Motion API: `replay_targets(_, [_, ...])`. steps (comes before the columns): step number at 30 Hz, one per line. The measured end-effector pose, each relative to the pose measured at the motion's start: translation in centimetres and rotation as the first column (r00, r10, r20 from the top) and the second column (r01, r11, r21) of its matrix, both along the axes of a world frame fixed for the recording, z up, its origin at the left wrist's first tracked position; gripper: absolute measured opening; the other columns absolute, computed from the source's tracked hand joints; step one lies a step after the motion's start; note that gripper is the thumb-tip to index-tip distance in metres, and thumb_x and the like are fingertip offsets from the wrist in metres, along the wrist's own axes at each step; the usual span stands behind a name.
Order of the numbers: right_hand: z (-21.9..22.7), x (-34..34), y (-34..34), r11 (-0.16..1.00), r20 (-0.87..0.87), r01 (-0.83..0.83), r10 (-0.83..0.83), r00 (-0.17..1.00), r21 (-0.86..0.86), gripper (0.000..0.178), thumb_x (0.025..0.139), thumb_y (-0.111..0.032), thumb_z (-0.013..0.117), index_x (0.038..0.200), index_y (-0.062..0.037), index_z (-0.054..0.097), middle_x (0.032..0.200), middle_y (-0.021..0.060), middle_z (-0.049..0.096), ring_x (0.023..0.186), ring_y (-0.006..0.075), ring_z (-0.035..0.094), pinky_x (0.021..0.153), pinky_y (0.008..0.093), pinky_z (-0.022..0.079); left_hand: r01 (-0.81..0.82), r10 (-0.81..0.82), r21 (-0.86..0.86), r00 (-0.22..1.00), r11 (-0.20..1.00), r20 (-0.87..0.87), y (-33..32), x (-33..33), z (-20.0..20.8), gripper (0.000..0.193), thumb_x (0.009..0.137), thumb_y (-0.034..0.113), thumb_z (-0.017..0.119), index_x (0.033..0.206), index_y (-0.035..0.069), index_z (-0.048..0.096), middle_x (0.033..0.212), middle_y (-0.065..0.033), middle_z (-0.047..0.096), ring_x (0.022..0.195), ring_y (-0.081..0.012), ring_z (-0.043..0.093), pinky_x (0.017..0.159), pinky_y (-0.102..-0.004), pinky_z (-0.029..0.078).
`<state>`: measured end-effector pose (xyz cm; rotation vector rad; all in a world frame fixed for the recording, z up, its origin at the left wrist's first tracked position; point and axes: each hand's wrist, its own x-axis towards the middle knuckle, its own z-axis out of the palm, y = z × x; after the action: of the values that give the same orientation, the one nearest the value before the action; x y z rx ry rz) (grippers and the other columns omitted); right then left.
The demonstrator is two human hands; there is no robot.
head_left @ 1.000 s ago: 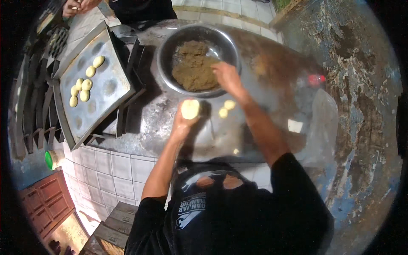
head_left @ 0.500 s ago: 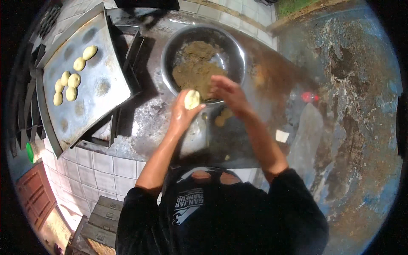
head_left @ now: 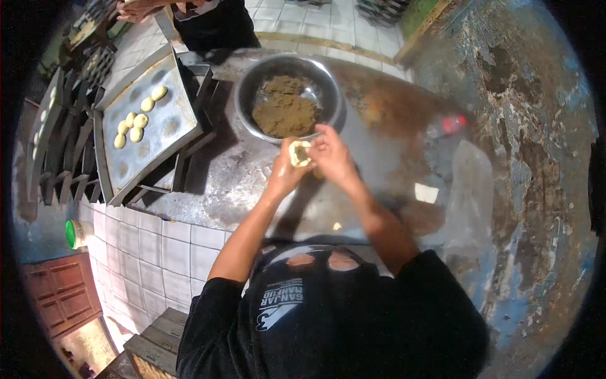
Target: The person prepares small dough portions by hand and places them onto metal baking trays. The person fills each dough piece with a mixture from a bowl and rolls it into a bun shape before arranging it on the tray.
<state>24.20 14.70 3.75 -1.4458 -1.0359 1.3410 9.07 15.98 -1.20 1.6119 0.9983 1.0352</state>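
Note:
My left hand (head_left: 281,169) is closed round a pale yellow piece of dough (head_left: 294,162), cupped open at the top. Brown crumbly filling shows in its hollow. The bent fingers of my right hand (head_left: 333,156) are closed at the dough's right edge, touching it. Just beyond both hands stands a wide metal bowl (head_left: 336,95), holding a heap of the brown filling (head_left: 284,112). To the left, several round dough balls (head_left: 140,120) rest on a tilted metal baking tray (head_left: 123,169).
More dark trays (head_left: 69,136) are stacked at the far left. Another person (head_left: 211,25) stands across the metal table (head_left: 221,211). A clear plastic bag (head_left: 468,189), a red-capped bottle (head_left: 452,124) and a white scrap (head_left: 426,192) lie at right, beside a worn wall (head_left: 530,158).
My right hand has come from over the bowl to the dough, which now has brown filling in it. The view has shifted, bringing another person into sight at the top left.

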Motion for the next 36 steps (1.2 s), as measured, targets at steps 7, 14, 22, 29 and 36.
replay_targets(7, [2.4,1.3,-8.0,0.583,0.691,-0.49,-0.178,0.701,0.648,0.03,0.082,-0.005,0.071,0.111,-0.0021,0.067,0.092,0.0138,0.068,0.091,0.034,0.064,0.079,0.0393,0.058,-0.064,0.235,0.408,0.893,0.911,-0.385,-5.7,1.0,2.9,0.048,0.09,0.02,0.074,0.131,-0.001,0.061,0.099,-0.025,0.074,0.088,-0.0403,0.074,0.073,-0.0468,0.058])
replay_targets(14, [-0.1,2.3,-11.3,0.912,0.096,-0.04,0.0,0.995,0.407,0.052,0.085,-0.001,0.08,0.131,0.0013,0.055,0.111,0.0086,0.064,0.099,0.0152,0.062,0.089,0.0284,0.056,-0.145,0.157,-0.28,0.987,0.949,0.018,-11.6,-0.7,5.8,0.046,0.104,0.043,0.056,0.117,0.003,0.076,0.109,-0.0161,0.075,0.096,-0.0215,0.069,0.079,-0.0357,0.056])
replay_targets(22, [6.3,-5.7,-9.5,0.527,0.577,-0.705,0.42,0.701,0.473,0.036,0.089,-0.004,0.071,0.124,0.0026,0.063,0.115,0.0171,0.07,0.093,0.0334,0.072,0.084,0.0401,0.058,0.02,-0.037,-0.266,0.997,0.964,-0.062,-12.9,-10.6,5.2,0.075,0.093,0.033,0.075,0.154,0.004,0.042,0.136,-0.021,0.062,0.125,-0.0268,0.059,0.103,-0.0402,0.049])
replay_targets(29, [2.7,-19.2,-7.8,0.482,0.493,-0.439,0.017,0.87,0.758,0.041,0.09,-0.018,0.076,0.123,0.0032,0.06,0.124,0.0201,0.061,0.111,0.0341,0.063,0.092,0.0408,0.052,-0.027,0.386,-0.554,0.745,0.832,0.544,-10.8,-17.9,7.3,0.064,0.109,0.057,0.033,0.152,0.014,0.05,0.161,-0.0137,0.037,0.148,-0.025,0.036,0.122,-0.0404,0.025])
replay_targets(36, [6.0,-37.3,1.3,0.704,-0.465,-0.687,0.554,0.69,-0.181,0.032,0.106,-0.033,0.057,0.118,-0.0038,0.064,0.094,0.0001,0.066,0.08,0.0065,0.059,0.067,0.0249,0.047,-0.29,0.567,-0.504,0.585,0.814,0.579,-6.1,-33.6,7.4,0.056,0.11,0.044,0.045,0.154,0.009,0.046,0.158,-0.0149,0.044,0.151,-0.0235,0.031,0.123,-0.0365,0.025])
